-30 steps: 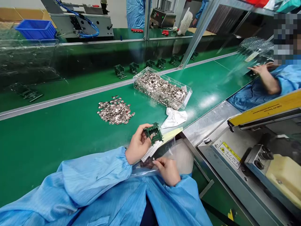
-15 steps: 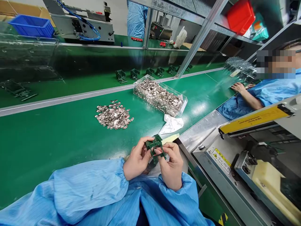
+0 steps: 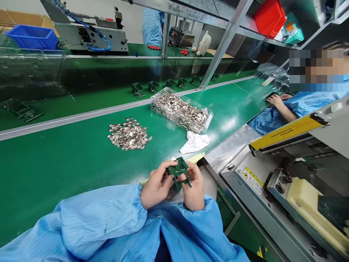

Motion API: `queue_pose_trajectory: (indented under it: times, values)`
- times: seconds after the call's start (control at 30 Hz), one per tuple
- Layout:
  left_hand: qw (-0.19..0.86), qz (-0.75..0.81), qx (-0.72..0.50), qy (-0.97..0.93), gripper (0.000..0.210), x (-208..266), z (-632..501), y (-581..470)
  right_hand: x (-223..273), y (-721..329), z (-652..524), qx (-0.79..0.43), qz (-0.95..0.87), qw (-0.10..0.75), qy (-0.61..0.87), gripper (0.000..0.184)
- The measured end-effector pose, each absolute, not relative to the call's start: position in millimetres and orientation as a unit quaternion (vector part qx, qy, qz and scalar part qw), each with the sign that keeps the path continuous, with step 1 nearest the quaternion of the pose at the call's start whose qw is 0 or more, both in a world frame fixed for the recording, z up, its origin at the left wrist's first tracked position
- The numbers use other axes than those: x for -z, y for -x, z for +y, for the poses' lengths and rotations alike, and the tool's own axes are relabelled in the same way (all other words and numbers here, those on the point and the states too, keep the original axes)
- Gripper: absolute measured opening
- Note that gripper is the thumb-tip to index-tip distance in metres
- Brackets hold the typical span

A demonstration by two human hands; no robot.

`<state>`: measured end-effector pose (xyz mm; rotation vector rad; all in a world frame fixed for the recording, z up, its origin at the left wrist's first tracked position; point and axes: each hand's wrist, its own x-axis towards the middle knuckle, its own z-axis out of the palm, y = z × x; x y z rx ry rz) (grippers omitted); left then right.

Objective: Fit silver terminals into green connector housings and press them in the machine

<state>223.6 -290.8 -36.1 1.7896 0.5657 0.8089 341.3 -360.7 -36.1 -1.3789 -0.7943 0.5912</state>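
Observation:
Between my two hands, just over the near table edge, is a dark green plastic frame with an open boxy shape. My left hand pinches its left side between thumb and fingers. On the other side, my right hand grips the frame, its fingers partly hidden behind it. A loose pile of small shiny metal pieces lies ahead to the left. Farther right stands a clear plastic box full of similar metal pieces. A crumpled white cloth rests between that box and my hands.
Several green frames line the strip behind the metal rail. At the right, a machine with a yellow bar borders the table. A co-worker in a blue sleeve works beyond it. A blue bin stands at the back left.
The green frame has turned a little in my hands, showing more of its flat upper face. My right-hand fingers have shifted behind it. The whole view has swung slightly.

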Motion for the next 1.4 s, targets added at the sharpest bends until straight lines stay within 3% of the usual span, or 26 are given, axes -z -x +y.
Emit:
queue_pose_trajectory:
  times: [0.1,0.27,0.4,0.5,0.6,0.7,0.83,1.0,1.13,1.23,1.4]
  values:
    - [0.538,0.237,-0.31,-0.748,0.029,31,-288,-222,36,-353,-365,-0.337,-0.327,0.681,0.562,0.036]
    - [0.568,0.201,-0.197,-0.774,0.031,-7,-289,-228,9,-382,-405,-0.268,-0.513,0.584,0.569,0.07]
    - [0.546,0.034,-0.021,-0.837,0.041,-53,-293,-270,-16,-413,-472,-0.175,-0.552,0.574,0.579,0.06]
    - [0.544,-0.108,0.042,-0.831,0.056,-75,-306,-341,-19,-439,-542,-0.075,-0.437,0.637,0.631,0.061]
    - [0.494,-0.184,-0.057,-0.848,0.054,-85,-345,-430,-19,-459,-610,0.146,-0.21,0.699,0.668,0.063]
    - [0.465,-0.192,-0.108,-0.857,0.071,-86,-396,-507,-25,-474,-655,0.278,-0.061,0.691,0.664,0.068]
    - [0.532,-0.148,-0.067,-0.831,0.075,-85,-433,-556,-38,-499,-675,0.264,-0.06,0.656,0.704,0.071]
    - [0.664,-0.13,-0.099,-0.729,0.072,-90,-395,-517,-60,-548,-654,0.226,-0.171,0.542,0.791,0.07]
    - [0.639,-0.101,-0.04,-0.761,0.059,-84,-333,-446,-82,-581,-629,0.097,-0.291,0.411,0.859,0.062]
    - [0.614,-0.061,0.004,-0.787,0.054,-60,-301,-406,-87,-588,-620,0.048,-0.326,0.391,0.859,0.061]
    - [0.625,-0.001,0.024,-0.78,0.063,-8,-290,-404,-49,-565,-657,0.197,-0.234,0.364,0.88,0.069]
